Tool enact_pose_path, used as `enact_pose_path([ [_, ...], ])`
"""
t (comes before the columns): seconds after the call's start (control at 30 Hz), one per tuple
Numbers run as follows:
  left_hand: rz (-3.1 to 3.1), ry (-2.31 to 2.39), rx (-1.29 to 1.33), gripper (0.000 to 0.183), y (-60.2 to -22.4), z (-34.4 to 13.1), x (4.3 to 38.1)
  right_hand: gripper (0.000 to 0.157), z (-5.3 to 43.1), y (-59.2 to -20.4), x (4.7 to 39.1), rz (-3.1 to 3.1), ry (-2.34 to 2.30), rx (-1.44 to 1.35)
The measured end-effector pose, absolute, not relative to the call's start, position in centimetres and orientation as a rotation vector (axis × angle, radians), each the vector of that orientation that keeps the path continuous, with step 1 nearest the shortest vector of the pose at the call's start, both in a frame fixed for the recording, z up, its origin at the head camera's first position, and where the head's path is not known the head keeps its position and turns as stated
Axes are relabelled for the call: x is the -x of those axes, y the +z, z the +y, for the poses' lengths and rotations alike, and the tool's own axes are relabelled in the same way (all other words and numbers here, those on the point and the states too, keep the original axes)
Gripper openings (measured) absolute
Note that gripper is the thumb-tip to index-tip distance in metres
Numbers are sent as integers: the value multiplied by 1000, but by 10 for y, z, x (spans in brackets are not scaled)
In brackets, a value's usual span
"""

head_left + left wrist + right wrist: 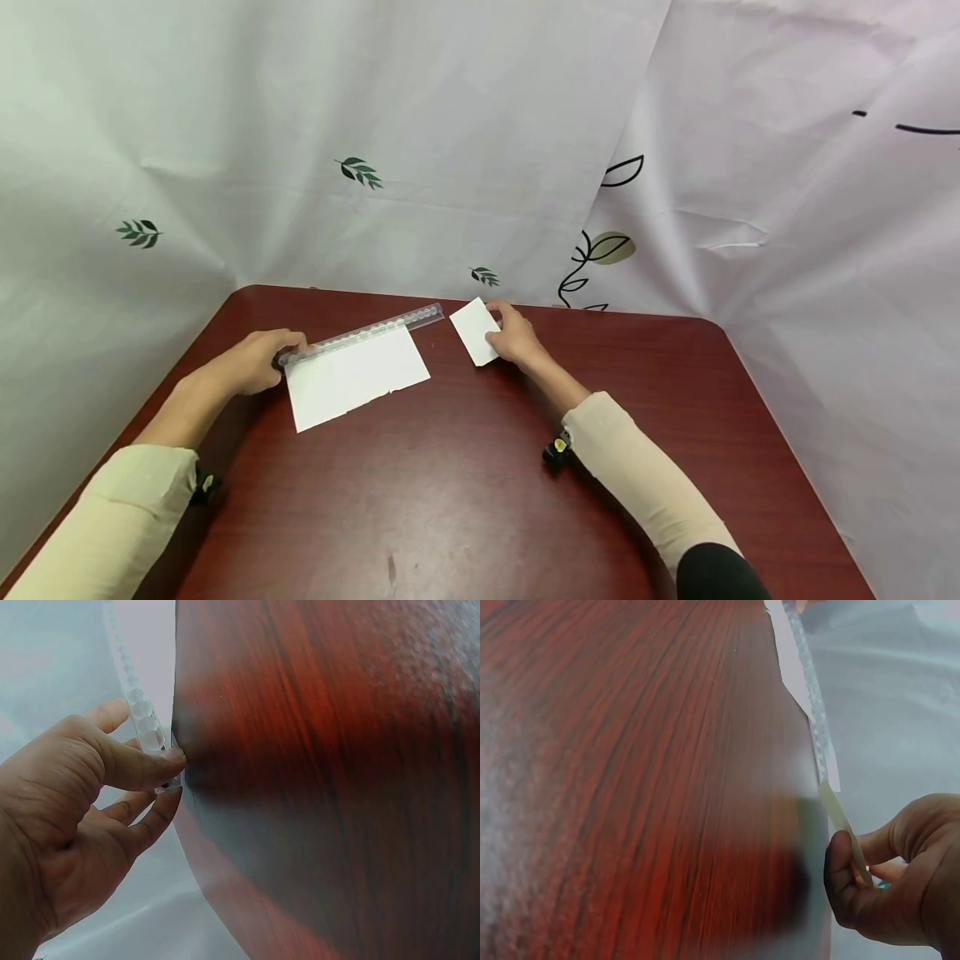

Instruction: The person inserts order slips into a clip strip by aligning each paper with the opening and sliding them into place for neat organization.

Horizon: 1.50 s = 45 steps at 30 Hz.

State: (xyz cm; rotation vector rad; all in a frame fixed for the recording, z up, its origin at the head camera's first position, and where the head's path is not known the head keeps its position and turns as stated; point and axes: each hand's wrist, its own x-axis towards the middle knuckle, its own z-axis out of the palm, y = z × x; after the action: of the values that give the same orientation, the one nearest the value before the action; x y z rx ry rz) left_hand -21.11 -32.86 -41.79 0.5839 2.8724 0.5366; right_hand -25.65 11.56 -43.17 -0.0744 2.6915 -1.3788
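A clear plastic ruler (pixel 371 329) lies slantwise along the upper edge of a white sheet of paper (pixel 356 381), whose near edge looks uneven. My left hand (pixel 258 362) pinches the ruler's left end between thumb and fingers; the left wrist view shows this ruler (pixel 148 724) end in the left hand (pixel 82 795). To the right of the ruler, my right hand (pixel 516 335) holds a small white piece of paper (pixel 472 327) by its right side. In the right wrist view, the right hand (pixel 900 881) pinches that small piece (pixel 835 808), seen nearly edge-on.
The dark red wooden table (pixel 420 500) has rounded far corners. Behind it hangs a white curtain (pixel 450 125) with leaf prints, close to the far edge. Black wrist cameras sit at the cuffs of both light sleeves (pixel 112 517).
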Motion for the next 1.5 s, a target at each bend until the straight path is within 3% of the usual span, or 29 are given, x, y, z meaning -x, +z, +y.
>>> enact_pose_path([
  [1.5, 2869, 542, -600, 49, -416, -328, 210, 56, 95, -437, 265, 2576, -1443, 55],
])
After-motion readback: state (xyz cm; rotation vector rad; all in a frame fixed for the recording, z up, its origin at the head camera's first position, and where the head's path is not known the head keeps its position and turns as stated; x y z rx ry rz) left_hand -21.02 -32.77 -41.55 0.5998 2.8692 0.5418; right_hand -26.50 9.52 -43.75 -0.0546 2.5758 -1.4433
